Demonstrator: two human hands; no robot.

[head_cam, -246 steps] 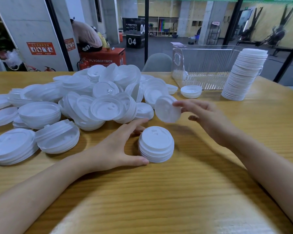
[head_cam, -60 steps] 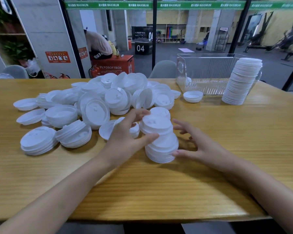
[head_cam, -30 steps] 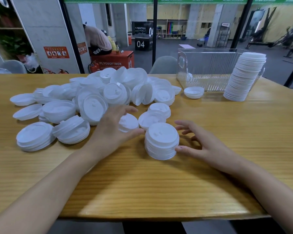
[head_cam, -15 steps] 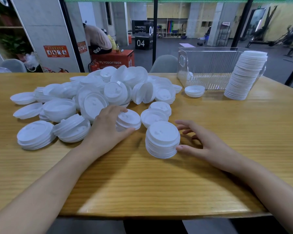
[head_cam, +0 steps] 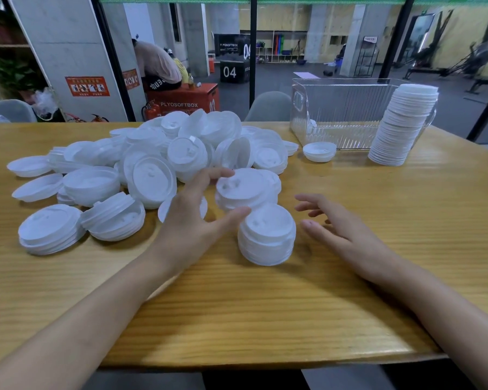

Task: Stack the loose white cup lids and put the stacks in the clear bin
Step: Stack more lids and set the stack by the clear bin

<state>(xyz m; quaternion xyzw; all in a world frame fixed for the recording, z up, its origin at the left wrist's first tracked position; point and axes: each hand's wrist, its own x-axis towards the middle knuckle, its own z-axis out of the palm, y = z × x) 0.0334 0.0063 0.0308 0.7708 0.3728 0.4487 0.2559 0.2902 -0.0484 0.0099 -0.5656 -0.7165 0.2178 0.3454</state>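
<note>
Right now my left grip (head_cam: 192, 220) clamps a few nested lids (head_cam: 247, 188) between thumb and fingers, just at the far side of the short stack (head_cam: 266, 235) in the counter's (head_cam: 265, 305) middle. My right grip (head_cam: 344, 232) lies spread, holding nothing, beside that stack. The clear bin (head_cam: 341, 114) stands near the far right corner.

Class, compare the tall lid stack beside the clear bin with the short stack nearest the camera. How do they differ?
The tall stack holds far more lids than the short stack. The tall stack leans, beside the clear bin; the short stack stands straight, mid-table. Both are white lids, outside the bin.
</note>
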